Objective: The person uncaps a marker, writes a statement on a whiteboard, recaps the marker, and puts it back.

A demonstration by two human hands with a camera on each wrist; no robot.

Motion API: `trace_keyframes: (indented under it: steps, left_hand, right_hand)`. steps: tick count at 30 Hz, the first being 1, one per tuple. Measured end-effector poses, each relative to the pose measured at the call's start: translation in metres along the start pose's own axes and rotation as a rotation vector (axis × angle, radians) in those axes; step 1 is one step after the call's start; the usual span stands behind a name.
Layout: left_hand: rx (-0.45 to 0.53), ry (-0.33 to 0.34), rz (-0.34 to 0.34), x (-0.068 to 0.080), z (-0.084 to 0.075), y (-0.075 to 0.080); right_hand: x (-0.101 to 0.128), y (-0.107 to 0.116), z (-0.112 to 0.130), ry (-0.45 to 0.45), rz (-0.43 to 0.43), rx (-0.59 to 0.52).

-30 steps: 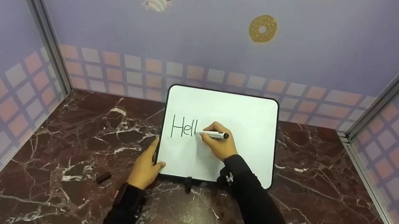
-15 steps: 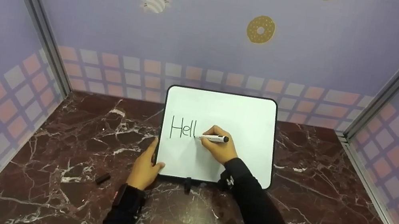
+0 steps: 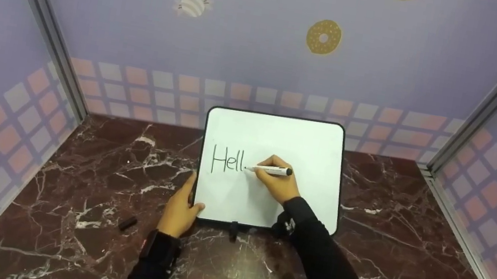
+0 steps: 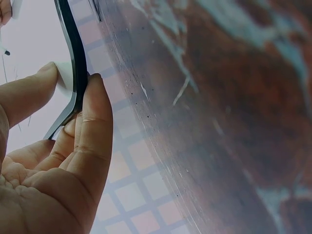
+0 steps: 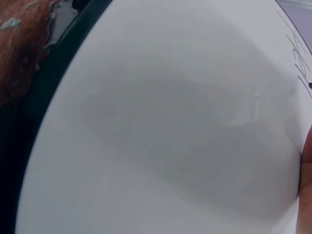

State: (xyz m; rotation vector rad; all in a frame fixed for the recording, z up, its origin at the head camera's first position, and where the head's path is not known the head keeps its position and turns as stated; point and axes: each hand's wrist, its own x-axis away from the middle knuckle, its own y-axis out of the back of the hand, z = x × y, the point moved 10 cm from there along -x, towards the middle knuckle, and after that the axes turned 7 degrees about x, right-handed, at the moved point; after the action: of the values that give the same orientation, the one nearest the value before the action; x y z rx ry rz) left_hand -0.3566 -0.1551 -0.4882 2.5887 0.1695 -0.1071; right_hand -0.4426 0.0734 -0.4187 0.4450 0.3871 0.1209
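A whiteboard (image 3: 274, 136) with a black frame stands leaning back on the table, bearing the handwritten letters "Hell" (image 3: 228, 160) in black on its left half. My right hand (image 3: 278, 181) pinches a white marker (image 3: 273, 170) with a black end, its tip at or just off the surface right of the last letter. At the board's lower left edge, my left hand (image 3: 180, 211) grips the frame. In the left wrist view the thumb (image 4: 36, 92) lies on the front and fingers (image 4: 95, 131) are behind the frame. Only a sliver of the right hand (image 5: 305, 185) shows in the right wrist view.
A small black cylinder (image 3: 127, 224), resembling a marker cap, lies on the dark red marbled table (image 3: 83, 253) left of the left hand. A black foot (image 3: 233, 231) juts from the board's bottom edge. Patterned walls (image 3: 253, 49) enclose the back and sides.
The second "l" has gained its curved lower end. My right hand with the marker first moved down, then slightly up and right, off that letter. The left hand keeps its hold.
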Motion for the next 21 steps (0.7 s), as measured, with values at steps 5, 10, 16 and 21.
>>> trace_keyframes:
  steps: [5,10,16,21]
  left_hand:
    - [0.003,0.017,0.0,-0.0001,0.0006,0.0013]
    - [0.0,0.011,-0.001,0.0017,0.0016,0.0019]
    - [0.004,0.004,0.003,0.0016,0.0021,0.0004]
    - [0.013,0.023,0.014,0.0006,0.001,-0.0017]
  right_hand:
    - [-0.0033,0.0087,-0.0001,-0.008,-0.042,-0.007]
    - [-0.0057,0.0085,0.001,-0.008,-0.065,0.007]
    - [-0.0063,0.0049,0.0058,0.016,-0.084,0.025]
    - [-0.0074,0.0053,0.0072,0.019,-0.092,0.051]
